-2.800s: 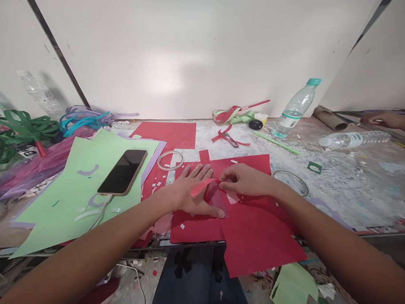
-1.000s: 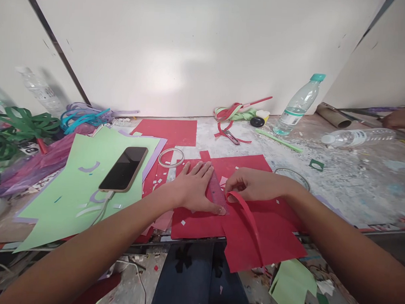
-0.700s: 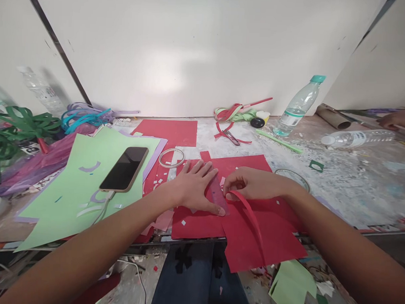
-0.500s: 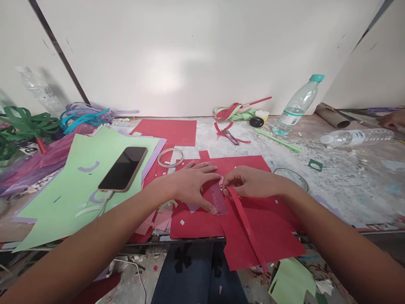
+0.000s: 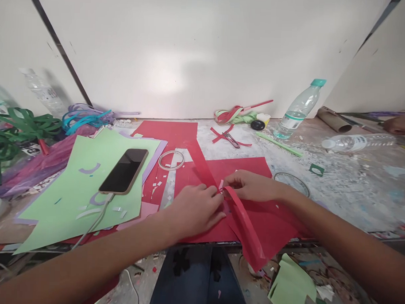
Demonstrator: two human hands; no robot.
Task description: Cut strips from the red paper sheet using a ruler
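My right hand (image 5: 249, 185) pinches a red paper strip (image 5: 242, 213), which bends down toward the table's front edge. Close beside it, my left hand (image 5: 198, 210) has its fingers curled in on the red paper, at the lower end of a long red strip (image 5: 200, 158) that slants up and left. Its fingertips nearly meet those of my right hand. Beneath both hands lies a red paper sheet (image 5: 245, 169), its lower right part hanging past the table edge. A small pink scrap shows between the hands. The clear ruler is mostly hidden by my left hand.
Left lie a green sheet (image 5: 86, 157) and a phone (image 5: 124, 171) with a cable. Tape rolls (image 5: 171, 168) (image 5: 292, 174) flank my hands. Behind are a cutter knife (image 5: 231, 140), a glue bottle (image 5: 259, 123) and water bottles (image 5: 297, 111) (image 5: 358, 142). Another person's hand (image 5: 399, 124) is far right.
My left hand has gone from lying flat on the ruler to curled fingers, slightly nearer me. A red strip now slants up-left from it. The strip at my right hand has twisted and shifted.
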